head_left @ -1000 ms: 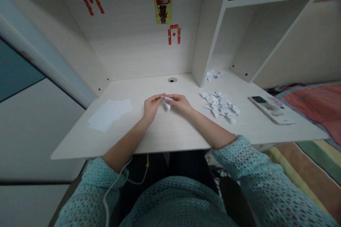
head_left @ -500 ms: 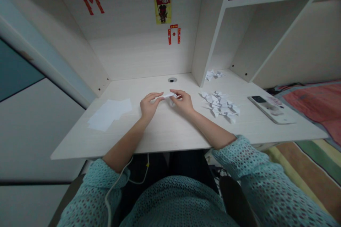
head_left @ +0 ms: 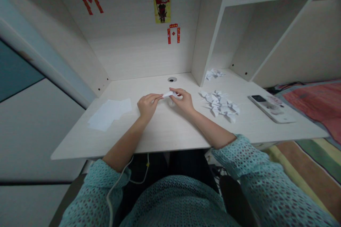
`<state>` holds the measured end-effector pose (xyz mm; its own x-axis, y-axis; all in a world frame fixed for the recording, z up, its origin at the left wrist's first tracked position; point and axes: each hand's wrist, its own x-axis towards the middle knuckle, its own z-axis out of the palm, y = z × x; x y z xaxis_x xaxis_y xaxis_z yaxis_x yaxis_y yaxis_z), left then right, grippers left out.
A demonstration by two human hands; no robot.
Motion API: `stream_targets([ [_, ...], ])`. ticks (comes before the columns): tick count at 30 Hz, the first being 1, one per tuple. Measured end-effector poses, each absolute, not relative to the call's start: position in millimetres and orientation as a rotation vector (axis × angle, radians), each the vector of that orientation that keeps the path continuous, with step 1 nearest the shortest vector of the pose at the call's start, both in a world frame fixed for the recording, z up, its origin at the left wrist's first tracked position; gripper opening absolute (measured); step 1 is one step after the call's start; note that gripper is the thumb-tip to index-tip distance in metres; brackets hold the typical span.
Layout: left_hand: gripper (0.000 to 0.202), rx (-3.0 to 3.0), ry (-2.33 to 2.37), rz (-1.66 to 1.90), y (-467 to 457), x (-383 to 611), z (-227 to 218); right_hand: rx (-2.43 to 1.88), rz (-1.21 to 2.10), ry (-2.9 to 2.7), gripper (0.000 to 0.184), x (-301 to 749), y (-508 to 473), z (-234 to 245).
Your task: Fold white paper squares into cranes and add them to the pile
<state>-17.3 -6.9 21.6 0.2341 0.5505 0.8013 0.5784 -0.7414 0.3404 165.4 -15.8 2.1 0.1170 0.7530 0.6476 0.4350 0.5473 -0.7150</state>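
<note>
A small folded piece of white paper (head_left: 167,94) is held between my two hands, just above the middle of the desk. My left hand (head_left: 147,105) pinches its left end between thumb and fingers. On the other end, my right hand (head_left: 184,100) grips with thumb and index finger; its fingers partly cover the paper. To the right lies a heap of folded white paper pieces (head_left: 221,104). Loose white paper sheets (head_left: 109,114) lie overlapping on the left of the desk.
A smaller cluster of folded paper (head_left: 214,74) sits at the back beside the upright shelf panel (head_left: 211,32). A phone (head_left: 270,109) lies near the desk's right end. The white desk (head_left: 165,136) has a round cable hole (head_left: 172,79) at the rear. A white cable (head_left: 108,198) crosses my left sleeve.
My left hand has shifted slightly left, its fingers now closer together on the paper's end. More of the folded paper shows between the hands. My right hand has hardly moved.
</note>
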Motion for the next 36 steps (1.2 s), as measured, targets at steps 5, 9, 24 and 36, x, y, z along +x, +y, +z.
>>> stream_targets([
  [5, 0.014, -2.410, -1.116, -1.493, -6.6, -18.0, 20.5, -1.049, 0.405, -1.469, 0.033, 164.0, -15.0, 1.6],
  [9, 0.016, -2.402, -1.124, -1.469, -7.4, -17.5, 19.4, -1.082, 0.502, -1.427, 0.034, 163.2, -13.5, 0.2],
  [24, 0.021, -2.378, -1.200, -1.375, -11.4, -14.2, 20.7, -1.124, 0.649, -1.373, 0.034, 158.1, -9.7, -5.7],
  [36, 0.033, -2.349, -1.088, -1.367, -10.2, -13.5, 17.5, -1.124, 0.586, -1.425, 0.033, 160.1, -10.3, -4.9],
])
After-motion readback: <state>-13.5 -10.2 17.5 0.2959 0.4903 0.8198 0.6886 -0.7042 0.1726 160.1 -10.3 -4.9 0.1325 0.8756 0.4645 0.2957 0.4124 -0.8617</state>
